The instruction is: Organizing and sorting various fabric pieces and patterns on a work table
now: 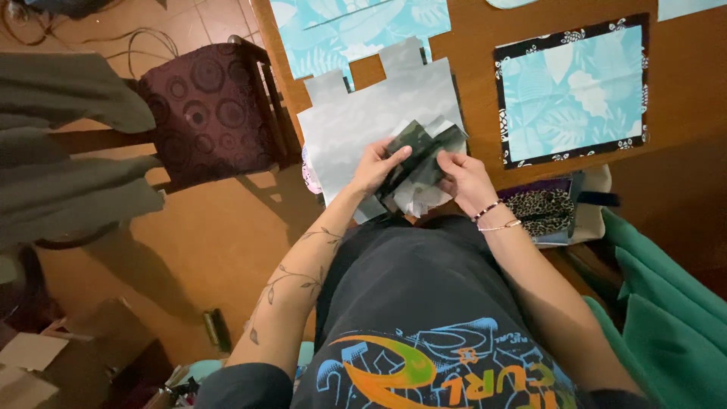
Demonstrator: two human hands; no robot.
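Both your arms reach forward from your body and bend in toward each other, so your hands meet in front of your chest. Your left hand [372, 168] is palm-in, thumb lying on top, its fingers [362, 182] curled under in a pinch. Your right hand [466, 178] faces it just beside, thumb pointing toward the left hand, fingers folded closed. Your left forearm is bare with a vine tattoo; your right wrist wears two thin bracelets.

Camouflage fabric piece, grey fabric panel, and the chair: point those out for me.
camouflage fabric piece [419, 148], head view, its dark middle between the hands.
grey fabric panel [379, 113], head view, its bare centre.
chair [201, 113], head view, the patterned maroon seat.
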